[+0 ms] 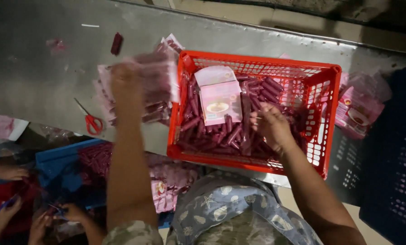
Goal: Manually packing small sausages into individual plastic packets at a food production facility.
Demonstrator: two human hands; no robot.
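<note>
Nearest the camera, the person's patterned blue garment (221, 204) fills the lower edge, and both forearms reach away over it. To the lower left, other people's hands (10, 172) work over a blue tray (53, 159) of dark red sticks. The right hand (272, 127) rests inside the red plastic crate (323, 86), its fingers curled on the heap of thin, dark red wrapped sausage sticks (230, 134); it seems to pinch a few, though the blur hides exactly how many. A pink printed packet (220, 102) lies on top of that heap, just beside the hand. The left hand (125, 86), blurred with motion, is closed on a clear bag of sticks (153, 86) held above a pile of filled bags (107, 100) on the steel bench (30, 68). The sticks look light, slick in their film and slightly bendable, so they are best gathered by the middle in a small bundle; the bag looks floppy and is best gripped near its mouth. Red-handled scissors (92, 121) lie left of the pile, and one stray stick (116, 43) sits farther back.
</note>
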